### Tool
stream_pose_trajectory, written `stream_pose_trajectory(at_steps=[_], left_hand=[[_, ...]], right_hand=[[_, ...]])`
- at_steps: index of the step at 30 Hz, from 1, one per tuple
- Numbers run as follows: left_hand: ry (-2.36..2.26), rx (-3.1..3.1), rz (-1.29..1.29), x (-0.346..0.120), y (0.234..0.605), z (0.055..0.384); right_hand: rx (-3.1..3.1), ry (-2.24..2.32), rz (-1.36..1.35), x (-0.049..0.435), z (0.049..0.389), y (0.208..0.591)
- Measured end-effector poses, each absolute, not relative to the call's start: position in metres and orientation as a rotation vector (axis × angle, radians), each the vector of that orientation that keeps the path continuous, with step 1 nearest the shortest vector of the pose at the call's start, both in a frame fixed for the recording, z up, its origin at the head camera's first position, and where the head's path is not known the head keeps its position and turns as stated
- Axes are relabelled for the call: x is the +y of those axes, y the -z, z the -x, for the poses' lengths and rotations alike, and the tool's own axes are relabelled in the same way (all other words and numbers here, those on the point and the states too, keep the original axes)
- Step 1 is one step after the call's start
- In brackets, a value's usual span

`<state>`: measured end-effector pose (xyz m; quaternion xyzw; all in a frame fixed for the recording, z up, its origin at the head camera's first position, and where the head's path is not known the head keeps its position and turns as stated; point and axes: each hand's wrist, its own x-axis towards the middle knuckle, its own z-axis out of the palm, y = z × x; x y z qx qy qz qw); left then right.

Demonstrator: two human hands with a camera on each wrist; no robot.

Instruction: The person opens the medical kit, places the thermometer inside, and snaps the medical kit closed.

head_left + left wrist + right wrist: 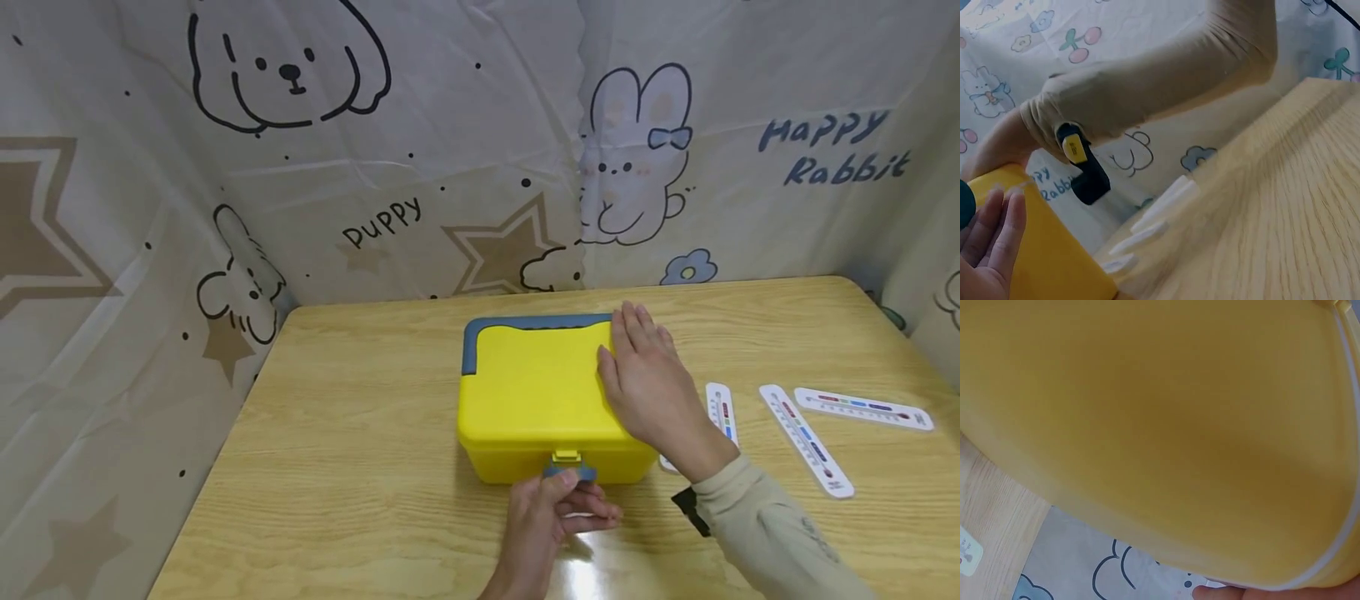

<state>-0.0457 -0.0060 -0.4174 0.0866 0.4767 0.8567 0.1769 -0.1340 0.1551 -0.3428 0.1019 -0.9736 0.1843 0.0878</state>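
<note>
Left hand: thumb's at the blue latch, pinching or not, can't tell!
Right hand: straight-fingered, grasping nothing, resting on the yellow box!
Thermometers: lying box-right.

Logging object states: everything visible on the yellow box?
The yellow box looks plastic, its lid down, with a blue band along the lid's far edge and a yellow clip and blue tab in front. It stands upright on the wooden table, left of the white thermometers. The right hand rests on the lid's right side; the left hand touches the tab with its thumb.
</note>
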Motion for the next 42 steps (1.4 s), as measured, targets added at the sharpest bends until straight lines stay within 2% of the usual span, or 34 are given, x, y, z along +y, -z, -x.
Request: stream_pose_trajectory(at_steps=[17,31,42], left_hand=[[-2.396,1.299,-0.349,-0.011,0.437,0.044],[-2.309,1.408,-0.110,-0.019,0.435,0.045],[-2.286,2.053,-0.078,-0.046,0.434,0.042]], right_hand=[[-2.922,-0.553,-0.288,0.155,0.134,0.342],[-2.917,-0.642,-0.283,0.156,0.134,0.343],[-2.922,-0.817,-0.281,0.161,0.129,0.341]])
